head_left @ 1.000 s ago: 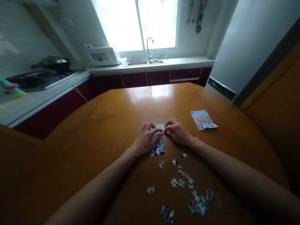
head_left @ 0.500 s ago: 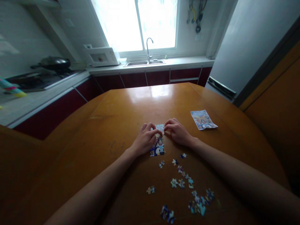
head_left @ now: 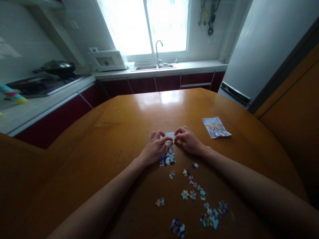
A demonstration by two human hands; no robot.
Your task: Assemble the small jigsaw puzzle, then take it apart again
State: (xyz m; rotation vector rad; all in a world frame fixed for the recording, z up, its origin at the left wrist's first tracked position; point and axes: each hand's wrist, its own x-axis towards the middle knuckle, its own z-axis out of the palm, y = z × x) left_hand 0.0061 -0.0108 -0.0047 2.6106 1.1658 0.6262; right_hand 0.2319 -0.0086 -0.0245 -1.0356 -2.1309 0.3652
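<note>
So your half-built jigsaw puzzle [head_left: 167, 160] is flat on the wooden table [head_left: 134, 119], right in front of you. Its long axis runs away from you, the dark-blue end nearest you and the pale end pointing toward the window [head_left: 169, 26]. Your left hand [head_left: 156, 146] lies over its left side, fingers curled, thumb tucked close to the index. Your right hand [head_left: 188, 141] is bent in at the right edge; can't tell if either one is pinching a piece. Loose puzzle pieces [head_left: 191, 180] trail toward you, and the printed sheet [head_left: 216, 127] sits off right, slanted. Container-wise: double sink [head_left: 146, 67], insides too shallow-angled to see, and a black pan [head_left: 58, 67] on the stove [head_left: 30, 88], contents hidden.
</note>
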